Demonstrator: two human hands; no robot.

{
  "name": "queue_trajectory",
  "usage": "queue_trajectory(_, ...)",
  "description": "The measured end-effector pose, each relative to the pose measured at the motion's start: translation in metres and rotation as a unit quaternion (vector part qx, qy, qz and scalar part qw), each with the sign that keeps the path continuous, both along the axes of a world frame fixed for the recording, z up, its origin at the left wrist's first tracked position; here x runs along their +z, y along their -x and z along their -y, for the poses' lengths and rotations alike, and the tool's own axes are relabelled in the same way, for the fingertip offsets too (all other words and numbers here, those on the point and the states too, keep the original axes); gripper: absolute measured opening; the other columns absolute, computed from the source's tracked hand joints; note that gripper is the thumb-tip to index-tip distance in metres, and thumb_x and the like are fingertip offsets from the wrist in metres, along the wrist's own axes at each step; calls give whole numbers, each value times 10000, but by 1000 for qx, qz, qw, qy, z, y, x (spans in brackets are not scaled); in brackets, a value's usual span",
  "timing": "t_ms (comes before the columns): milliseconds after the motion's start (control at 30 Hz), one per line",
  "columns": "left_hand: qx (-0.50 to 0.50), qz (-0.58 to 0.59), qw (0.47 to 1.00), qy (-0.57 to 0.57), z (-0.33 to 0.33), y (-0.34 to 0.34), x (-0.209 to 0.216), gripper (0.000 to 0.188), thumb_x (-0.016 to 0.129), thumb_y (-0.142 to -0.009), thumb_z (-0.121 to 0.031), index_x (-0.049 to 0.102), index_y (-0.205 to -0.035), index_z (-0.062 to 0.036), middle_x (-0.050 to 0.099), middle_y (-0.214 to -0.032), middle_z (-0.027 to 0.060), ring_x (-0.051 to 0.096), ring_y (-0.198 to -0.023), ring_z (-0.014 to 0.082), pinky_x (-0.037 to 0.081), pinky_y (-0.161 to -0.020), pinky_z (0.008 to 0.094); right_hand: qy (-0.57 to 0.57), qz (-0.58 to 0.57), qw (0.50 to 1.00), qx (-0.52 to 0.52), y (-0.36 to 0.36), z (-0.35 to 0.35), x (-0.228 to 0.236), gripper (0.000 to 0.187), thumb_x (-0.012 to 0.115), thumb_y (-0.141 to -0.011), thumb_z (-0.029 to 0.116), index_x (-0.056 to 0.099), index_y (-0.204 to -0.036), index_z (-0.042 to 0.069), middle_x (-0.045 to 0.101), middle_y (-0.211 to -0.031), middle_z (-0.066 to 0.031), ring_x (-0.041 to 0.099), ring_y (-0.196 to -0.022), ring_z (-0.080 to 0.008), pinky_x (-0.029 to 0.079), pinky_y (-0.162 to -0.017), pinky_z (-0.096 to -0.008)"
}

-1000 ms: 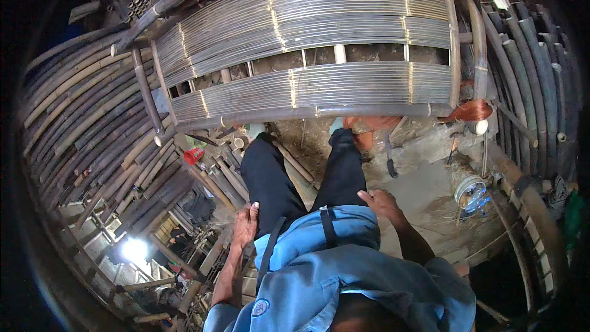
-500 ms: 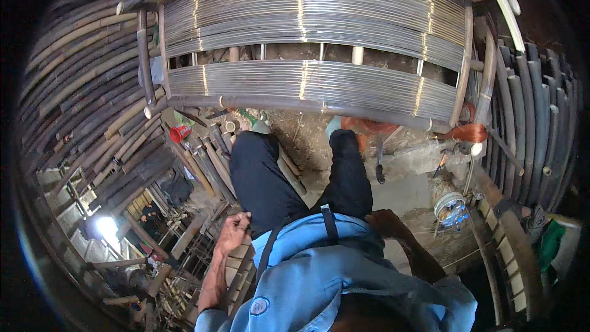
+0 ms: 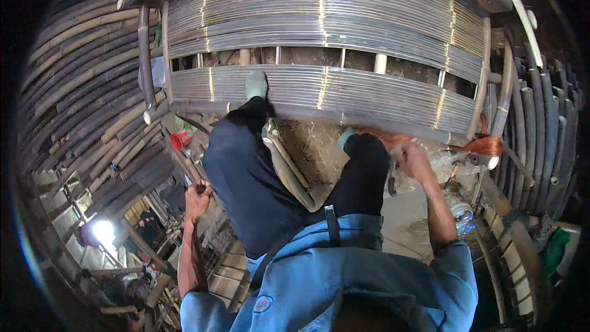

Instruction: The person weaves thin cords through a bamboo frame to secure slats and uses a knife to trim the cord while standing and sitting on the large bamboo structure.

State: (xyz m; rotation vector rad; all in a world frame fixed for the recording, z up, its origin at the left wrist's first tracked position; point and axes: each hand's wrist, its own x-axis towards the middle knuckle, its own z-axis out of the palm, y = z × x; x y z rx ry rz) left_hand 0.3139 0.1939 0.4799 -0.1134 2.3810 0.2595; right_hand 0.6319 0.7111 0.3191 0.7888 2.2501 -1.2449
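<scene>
My left hand (image 3: pixel 198 200) hangs out to the side, left of my thigh, with fingers loosely curled; I see nothing in it. My right hand (image 3: pixel 413 158) is raised in front of my right knee, fingers curled in, close to a bundle of orange-red strands (image 3: pixel 482 146); no held thing shows. In front stands a long bamboo bench (image 3: pixel 326 114) topped with thin slats (image 3: pixel 270 27), tied across by yellowish lashings. My left foot (image 3: pixel 256 84), in a pale green sock, is over its front slats. My right foot (image 3: pixel 346 138) is lower, beside the front rail.
Stacked bamboo poles (image 3: pixel 86 64) fill the left side, and more dark poles (image 3: pixel 541 135) stand at the right. A small red container (image 3: pixel 181 140) lies left of my legs. A clear container with blue items (image 3: pixel 462 218) is at my right elbow. Split bamboo lengths (image 3: pixel 286 169) lie between my legs.
My left foot has risen from the ground to the bench. The left hand has moved outward and up from my thigh; the right hand has swung forward from my hip.
</scene>
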Motion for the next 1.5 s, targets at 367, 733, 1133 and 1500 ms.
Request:
queue_trajectory(367,-262,-193,940,-98,5,247,-251,391,720,-846,-246,559,-1086,17,594,-931,210,596,-937,395,468,-834,501,-148,-97,984,-27,210,-19,-97,277,643,-959,260,640,-897,-11,660,-861,-259,637,-834,-476,492,-732,-529)
queue_trajectory(733,-496,-322,772,-231,-99,394,-382,369,784,-818,-225,529,-988,-19,502,-952,186,499,-919,388,399,-796,501,-213,-37,976,-20,352,-58,-62,325,631,-1014,288,619,-952,-31,552,-699,-164,450,-599,-223,400,-577,-409)
queue_trajectory(1133,-533,-319,746,-240,-89,417,-376,380,782,-663,-53,590,-992,-56,545,-928,133,537,-907,356,413,-788,454,-285,-106,935,180,474,-82,-16,272,598,-1009,236,611,-958,-31,613,-764,-243,547,-673,-437,456,-632,-477)
queue_trajectory(1500,-366,-322,816,-311,-64,394,-356,278,691,-793,-78,632,-1060,-30,605,-1017,159,558,-1007,366,430,-893,469,-202,16,918,342,462,-47,-80,208,624,-843,151,652,-1014,34,677,-872,-248,649,-847,-469,503,-734,-530)
